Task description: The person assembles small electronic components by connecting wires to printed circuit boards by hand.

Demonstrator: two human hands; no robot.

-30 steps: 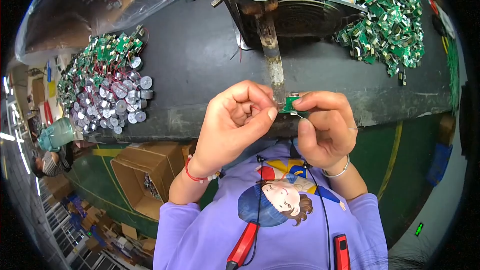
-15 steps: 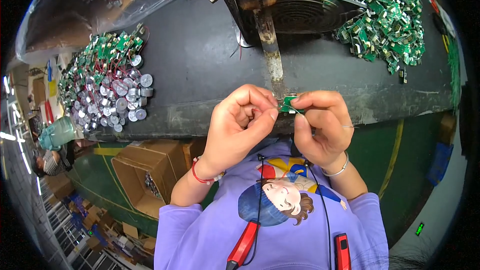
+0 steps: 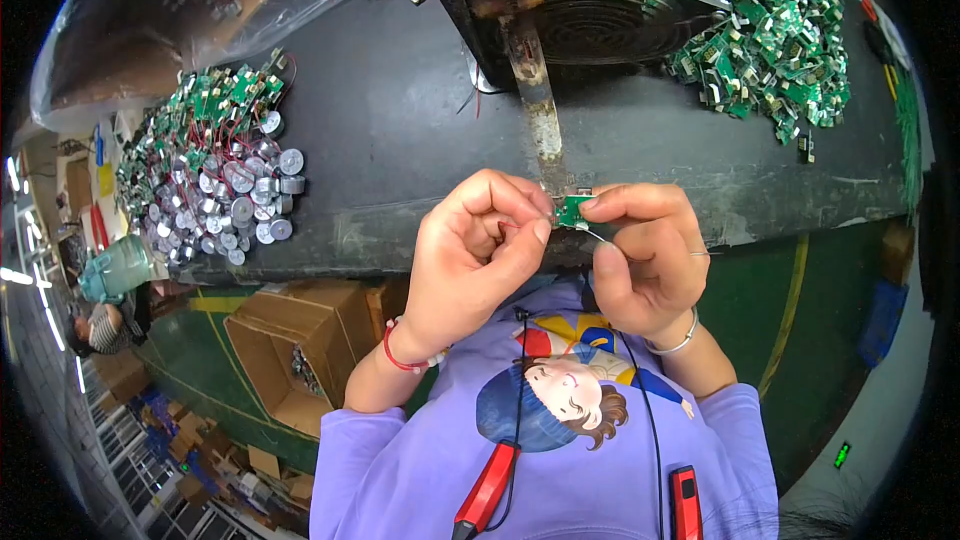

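My left hand (image 3: 480, 250) is closed, thumb and index finger pinched at the left edge of a small green circuit board (image 3: 572, 210); a bit of thin red wire (image 3: 508, 224) shows at these fingers. Against the board's right edge rests the index fingertip of my right hand (image 3: 650, 255). Its other fingers are curled round a thin silvery wire (image 3: 594, 234), which reaches the board's lower edge and sticks out past the far side of the hand. Right behind the board is the lower end of a worn metal bar (image 3: 545, 125).
Circuit boards wired to round silver motors (image 3: 240, 180) are heaped at left. A pile of green boards (image 3: 775, 40) lies at back right. The bar hangs from a black fan housing (image 3: 600, 25). A plastic-lined box (image 3: 120, 60) stands back left; a cardboard box (image 3: 290, 340) sits below the bench.
My right thumb has dropped away from the board, and the silvery wire's end now touches lower on it. The board has shifted slightly left; my left hand keeps its pinch.
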